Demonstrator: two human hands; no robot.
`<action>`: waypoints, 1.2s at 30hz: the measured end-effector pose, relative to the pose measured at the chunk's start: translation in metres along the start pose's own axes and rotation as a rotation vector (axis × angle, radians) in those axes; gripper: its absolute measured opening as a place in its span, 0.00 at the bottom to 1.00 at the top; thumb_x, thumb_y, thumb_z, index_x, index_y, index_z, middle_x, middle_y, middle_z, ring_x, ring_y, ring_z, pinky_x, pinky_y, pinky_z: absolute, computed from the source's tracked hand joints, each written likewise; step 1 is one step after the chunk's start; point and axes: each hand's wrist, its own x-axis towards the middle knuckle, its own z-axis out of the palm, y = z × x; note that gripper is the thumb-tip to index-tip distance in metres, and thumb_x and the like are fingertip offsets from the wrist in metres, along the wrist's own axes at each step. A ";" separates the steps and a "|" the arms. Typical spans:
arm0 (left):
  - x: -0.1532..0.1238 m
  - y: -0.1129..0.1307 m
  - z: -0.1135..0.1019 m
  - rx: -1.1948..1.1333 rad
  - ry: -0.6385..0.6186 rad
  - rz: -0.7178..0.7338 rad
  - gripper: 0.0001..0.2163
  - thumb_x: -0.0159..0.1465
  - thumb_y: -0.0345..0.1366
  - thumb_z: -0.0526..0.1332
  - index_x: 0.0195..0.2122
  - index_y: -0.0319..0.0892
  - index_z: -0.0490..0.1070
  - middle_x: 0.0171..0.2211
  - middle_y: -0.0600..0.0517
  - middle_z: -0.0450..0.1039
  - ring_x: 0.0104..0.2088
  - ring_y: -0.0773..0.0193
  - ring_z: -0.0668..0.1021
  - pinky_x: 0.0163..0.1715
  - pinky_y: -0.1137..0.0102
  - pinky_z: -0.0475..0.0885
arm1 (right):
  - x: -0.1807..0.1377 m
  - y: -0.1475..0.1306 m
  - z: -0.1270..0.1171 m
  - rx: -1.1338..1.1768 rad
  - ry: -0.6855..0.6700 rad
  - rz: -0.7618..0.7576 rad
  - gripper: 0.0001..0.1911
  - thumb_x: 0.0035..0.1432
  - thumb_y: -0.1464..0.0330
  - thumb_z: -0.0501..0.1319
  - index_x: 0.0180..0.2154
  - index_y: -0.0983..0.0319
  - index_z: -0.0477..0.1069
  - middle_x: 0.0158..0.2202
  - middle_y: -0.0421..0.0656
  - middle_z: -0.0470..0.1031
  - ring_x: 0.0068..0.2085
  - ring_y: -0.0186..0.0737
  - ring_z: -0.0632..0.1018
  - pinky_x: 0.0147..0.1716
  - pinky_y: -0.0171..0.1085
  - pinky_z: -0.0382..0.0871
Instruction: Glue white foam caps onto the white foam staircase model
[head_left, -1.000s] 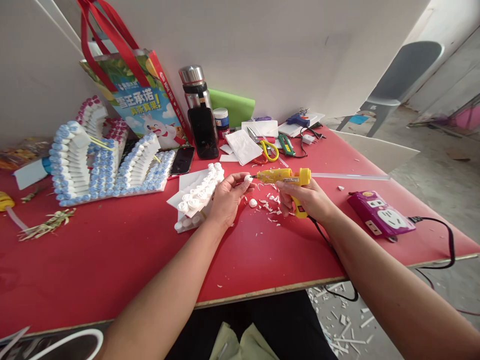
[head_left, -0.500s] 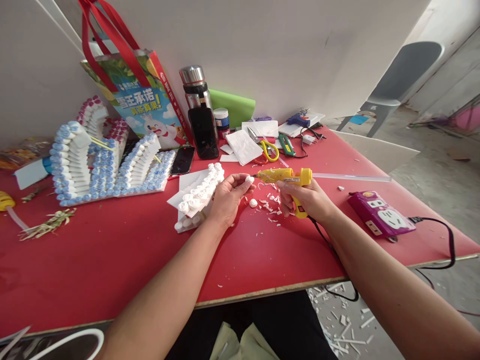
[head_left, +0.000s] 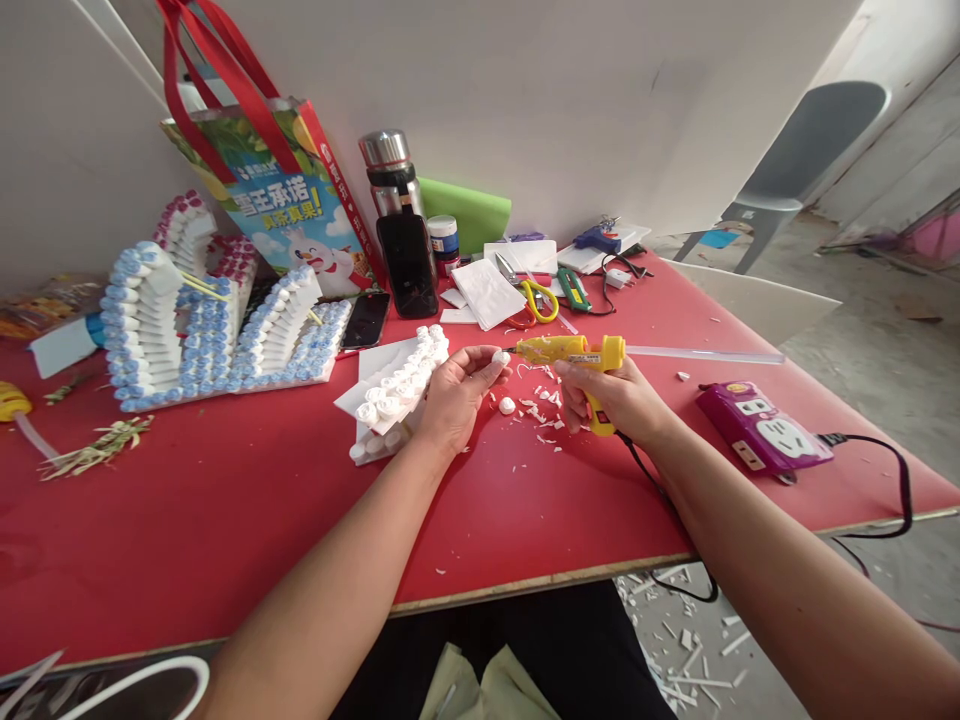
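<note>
My left hand (head_left: 455, 396) pinches a small white foam roll (head_left: 497, 357) between thumb and fingers. My right hand (head_left: 611, 396) grips a yellow glue gun (head_left: 570, 352) with a clear glue stick (head_left: 705, 355) out its back; its nozzle touches the roll. Just left of my left hand stands a white foam piece covered in white rolls (head_left: 394, 390). Another loose white roll (head_left: 507, 405) lies on the red table (head_left: 225, 500) between my hands, among white scraps (head_left: 541, 408).
A blue-and-white rolled craft (head_left: 210, 325) sits at the left. Along the back stand a printed bag (head_left: 277, 190), a flask (head_left: 390, 175), phones (head_left: 407, 265), yellow scissors (head_left: 536, 298) and a blue glue gun (head_left: 597, 239). A purple power strip (head_left: 761, 430) lies at the right. A grey chair (head_left: 802, 160) stands beyond.
</note>
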 end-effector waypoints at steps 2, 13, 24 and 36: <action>0.000 0.000 0.000 -0.009 -0.004 0.001 0.15 0.51 0.36 0.76 0.37 0.39 0.76 0.34 0.51 0.78 0.35 0.66 0.79 0.46 0.66 0.71 | 0.000 -0.002 0.001 -0.006 0.008 0.004 0.26 0.60 0.53 0.65 0.17 0.59 0.66 0.15 0.38 0.65 0.18 0.38 0.74 0.18 0.38 0.64; 0.002 -0.001 -0.002 -0.077 0.018 -0.004 0.14 0.50 0.33 0.76 0.36 0.38 0.77 0.34 0.51 0.77 0.35 0.67 0.79 0.47 0.67 0.72 | 0.000 0.000 -0.001 0.002 0.006 0.003 0.20 0.60 0.53 0.66 0.28 0.63 0.75 0.26 0.45 0.78 0.23 0.40 0.78 0.23 0.39 0.70; 0.001 -0.001 -0.003 -0.082 0.017 -0.022 0.15 0.50 0.33 0.76 0.36 0.37 0.76 0.34 0.51 0.77 0.36 0.66 0.79 0.49 0.65 0.71 | -0.001 -0.002 0.000 0.052 0.008 -0.036 0.19 0.60 0.53 0.66 0.28 0.62 0.75 0.24 0.42 0.77 0.21 0.37 0.76 0.24 0.37 0.71; 0.001 -0.001 -0.003 -0.071 0.006 -0.025 0.14 0.51 0.33 0.76 0.37 0.38 0.76 0.34 0.51 0.77 0.36 0.66 0.79 0.49 0.65 0.71 | -0.001 -0.001 -0.001 -0.014 0.010 -0.013 0.24 0.61 0.53 0.64 0.20 0.60 0.67 0.17 0.38 0.69 0.16 0.34 0.70 0.17 0.36 0.60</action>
